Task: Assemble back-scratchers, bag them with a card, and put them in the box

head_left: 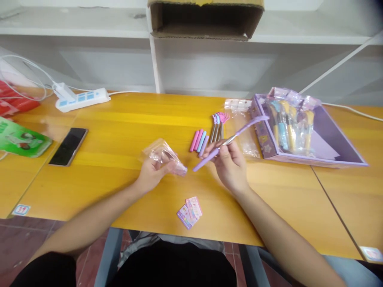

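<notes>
My left hand is closed around a small clear plastic bag, holding it just above the yellow table. My right hand pinches a purple utensil with a metal shaft, tilted with its handle pointing down toward the bag's mouth. Beyond my hands lie loose pink, blue and purple handles and a bunch of metal utensils with coloured ends. Small pink and purple cards lie near the front edge.
A purple box with bagged utensils sits at the right, with empty clear bags beside it. A phone, power strip, green packet and red packet lie left. A cardboard box rests on the shelf.
</notes>
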The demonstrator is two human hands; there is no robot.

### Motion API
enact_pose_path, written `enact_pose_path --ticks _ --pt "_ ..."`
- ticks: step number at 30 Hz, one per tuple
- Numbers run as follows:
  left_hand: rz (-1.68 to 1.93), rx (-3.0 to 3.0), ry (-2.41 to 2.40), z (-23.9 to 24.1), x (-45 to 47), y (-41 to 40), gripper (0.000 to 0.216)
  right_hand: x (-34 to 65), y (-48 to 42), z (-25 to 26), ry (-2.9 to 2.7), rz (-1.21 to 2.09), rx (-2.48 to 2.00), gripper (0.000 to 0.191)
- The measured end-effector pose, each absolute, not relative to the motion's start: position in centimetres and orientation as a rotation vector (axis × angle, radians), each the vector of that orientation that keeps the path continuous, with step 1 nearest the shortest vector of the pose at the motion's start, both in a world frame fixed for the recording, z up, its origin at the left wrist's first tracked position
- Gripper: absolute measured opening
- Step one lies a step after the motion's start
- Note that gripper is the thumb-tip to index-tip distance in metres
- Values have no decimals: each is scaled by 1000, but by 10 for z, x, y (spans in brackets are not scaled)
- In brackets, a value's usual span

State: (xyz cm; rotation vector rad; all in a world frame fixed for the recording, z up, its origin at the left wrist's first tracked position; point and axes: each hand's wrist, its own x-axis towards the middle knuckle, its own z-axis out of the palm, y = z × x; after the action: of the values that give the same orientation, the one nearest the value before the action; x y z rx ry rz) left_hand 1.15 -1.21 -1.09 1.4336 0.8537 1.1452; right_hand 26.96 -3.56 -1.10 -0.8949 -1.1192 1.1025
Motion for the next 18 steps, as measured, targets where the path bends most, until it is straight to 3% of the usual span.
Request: enact_pose_path --ticks 5,9,18 --pt "1344 1102 982 -13 8 2 43 276 -48 -4 -1517 918 -965 12" --pt "1401 921 961 -4 8 7 46 272 -52 -2 -1906 665 -1083 13" --pt "1450 833 930 4 7 10 47 270 -53 -2 -1997 1236 -1096 38"
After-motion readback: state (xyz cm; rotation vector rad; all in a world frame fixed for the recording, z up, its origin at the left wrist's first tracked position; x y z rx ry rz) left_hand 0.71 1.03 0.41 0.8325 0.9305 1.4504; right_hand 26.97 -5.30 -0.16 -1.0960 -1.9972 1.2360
